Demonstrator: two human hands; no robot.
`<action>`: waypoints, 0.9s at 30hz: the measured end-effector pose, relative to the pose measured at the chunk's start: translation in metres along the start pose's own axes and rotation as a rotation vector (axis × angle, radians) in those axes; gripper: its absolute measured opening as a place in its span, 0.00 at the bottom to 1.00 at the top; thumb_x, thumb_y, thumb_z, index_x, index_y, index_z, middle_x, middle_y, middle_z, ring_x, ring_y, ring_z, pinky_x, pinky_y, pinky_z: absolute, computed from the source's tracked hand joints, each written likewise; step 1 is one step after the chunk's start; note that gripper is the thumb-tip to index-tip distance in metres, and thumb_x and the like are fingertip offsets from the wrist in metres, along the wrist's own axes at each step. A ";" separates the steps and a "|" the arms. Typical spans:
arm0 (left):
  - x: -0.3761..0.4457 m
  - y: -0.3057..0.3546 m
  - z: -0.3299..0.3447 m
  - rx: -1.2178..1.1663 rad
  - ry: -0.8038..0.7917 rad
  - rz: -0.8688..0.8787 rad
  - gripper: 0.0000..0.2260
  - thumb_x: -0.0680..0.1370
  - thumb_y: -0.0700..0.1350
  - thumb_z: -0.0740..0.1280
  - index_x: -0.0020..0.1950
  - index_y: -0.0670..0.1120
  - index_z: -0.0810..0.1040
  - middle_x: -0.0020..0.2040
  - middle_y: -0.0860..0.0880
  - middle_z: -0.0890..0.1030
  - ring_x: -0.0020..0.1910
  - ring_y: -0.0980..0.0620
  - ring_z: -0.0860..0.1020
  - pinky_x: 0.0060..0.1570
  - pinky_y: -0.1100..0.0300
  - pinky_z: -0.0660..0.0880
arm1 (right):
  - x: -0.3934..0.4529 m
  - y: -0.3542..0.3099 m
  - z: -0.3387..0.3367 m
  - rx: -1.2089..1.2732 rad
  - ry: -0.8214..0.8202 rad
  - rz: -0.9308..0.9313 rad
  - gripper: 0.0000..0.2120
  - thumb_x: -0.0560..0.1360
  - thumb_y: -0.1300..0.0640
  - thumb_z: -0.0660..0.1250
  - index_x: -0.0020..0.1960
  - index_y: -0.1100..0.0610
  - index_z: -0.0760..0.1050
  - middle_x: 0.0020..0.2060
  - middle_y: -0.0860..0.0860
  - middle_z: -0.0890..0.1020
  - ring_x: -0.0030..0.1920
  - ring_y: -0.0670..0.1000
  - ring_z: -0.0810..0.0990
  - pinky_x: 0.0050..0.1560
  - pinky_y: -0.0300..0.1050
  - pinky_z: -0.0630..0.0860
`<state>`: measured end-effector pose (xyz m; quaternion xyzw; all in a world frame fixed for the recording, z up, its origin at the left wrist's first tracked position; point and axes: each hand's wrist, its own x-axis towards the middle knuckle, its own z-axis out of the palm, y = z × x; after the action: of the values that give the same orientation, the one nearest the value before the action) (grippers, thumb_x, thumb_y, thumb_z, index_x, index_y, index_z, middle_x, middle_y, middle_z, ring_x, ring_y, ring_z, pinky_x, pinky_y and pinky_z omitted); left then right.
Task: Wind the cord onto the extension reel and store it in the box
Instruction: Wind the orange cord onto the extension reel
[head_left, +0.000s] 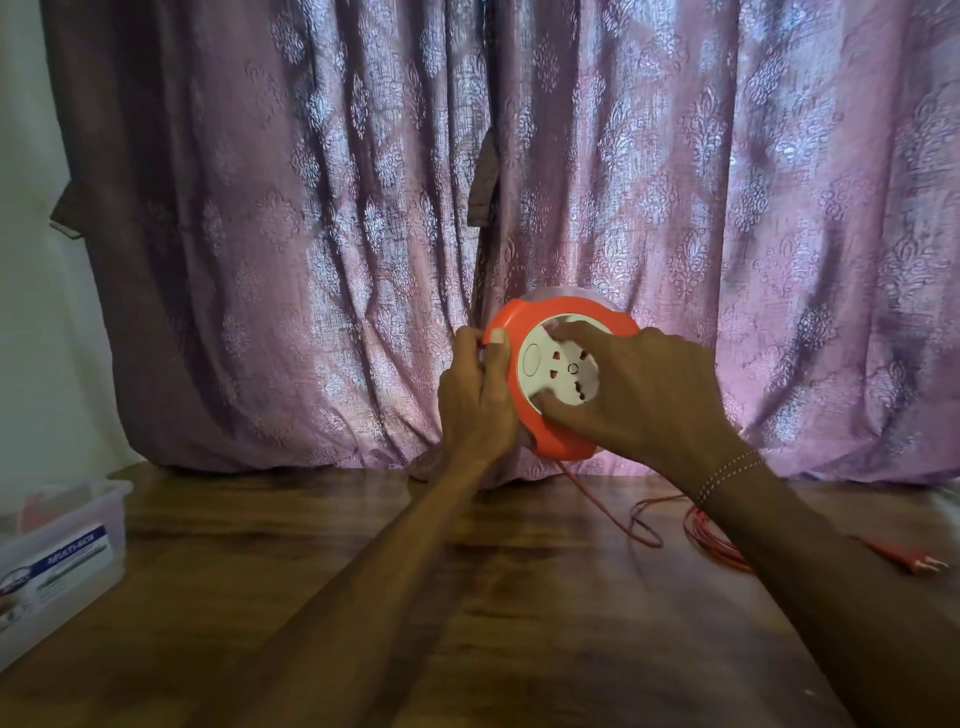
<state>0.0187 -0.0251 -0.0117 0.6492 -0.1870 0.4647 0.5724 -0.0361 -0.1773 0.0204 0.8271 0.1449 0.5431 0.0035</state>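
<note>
Your left hand (475, 395) grips the reel (561, 384); your right hand (639, 384) pinches its white middle. Much cord (711, 540) is loose. The box (62, 551) waits.

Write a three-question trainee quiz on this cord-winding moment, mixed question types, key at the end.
1. True or false: the reel rests flat on the table.
2. Which hand grips the reel's orange rim?
A. left hand
B. right hand
3. Fill in: the loose cord and its plug lie to the person's ____; the box sits opposite.

Key:
1. False; it is held up.
2. A
3. right
</note>
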 end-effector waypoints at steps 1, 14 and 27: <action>0.000 0.000 0.000 0.010 0.001 -0.001 0.13 0.81 0.60 0.56 0.41 0.55 0.67 0.31 0.54 0.75 0.34 0.47 0.74 0.41 0.37 0.75 | 0.000 0.001 -0.001 -0.008 -0.005 -0.011 0.31 0.65 0.26 0.59 0.64 0.37 0.71 0.39 0.51 0.84 0.40 0.59 0.83 0.35 0.44 0.63; 0.001 -0.001 -0.005 0.010 0.005 -0.025 0.15 0.82 0.57 0.55 0.45 0.46 0.70 0.34 0.50 0.78 0.37 0.43 0.77 0.42 0.38 0.76 | 0.005 0.005 -0.016 0.063 -0.235 -0.349 0.18 0.66 0.62 0.70 0.50 0.42 0.81 0.66 0.49 0.73 0.60 0.56 0.70 0.40 0.45 0.69; -0.002 0.005 -0.003 0.049 0.009 0.014 0.14 0.81 0.58 0.55 0.45 0.49 0.69 0.33 0.50 0.77 0.36 0.43 0.78 0.40 0.40 0.76 | 0.004 0.006 -0.008 0.037 -0.161 -0.152 0.27 0.66 0.43 0.65 0.65 0.40 0.64 0.49 0.53 0.80 0.42 0.61 0.80 0.38 0.48 0.72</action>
<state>0.0126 -0.0239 -0.0110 0.6597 -0.1775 0.4758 0.5539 -0.0409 -0.1831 0.0283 0.8546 0.2165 0.4703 0.0409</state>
